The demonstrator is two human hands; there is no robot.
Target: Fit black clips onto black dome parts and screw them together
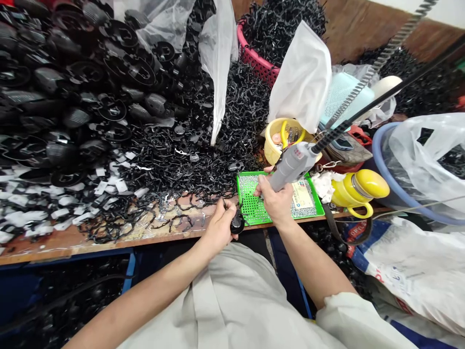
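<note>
My left hand point(220, 222) is closed around a small round black plastic part point(237, 223) at the front edge of the bench. The fingers partly hide this part. In my right hand point(275, 198) is a grey electric screwdriver point(293, 166), gripped by its body and tilted, with a black cord running up to the right. Its tip is hidden behind the hand. Beneath the right hand lies a green perforated tray point(250, 196) with a printed card point(302, 195) in it. Loose thin black plastic pieces point(174, 169) are heaped just beyond my left hand.
Black domed parts point(83, 77) pile up at the left, with white pieces point(65, 201) in front. A red basket point(256, 60), a yellow basket point(272, 140), a yellow flask point(359, 191) and a blue tub point(379, 145) stand beyond and to the right. A coiled cable point(385, 55) hangs at upper right.
</note>
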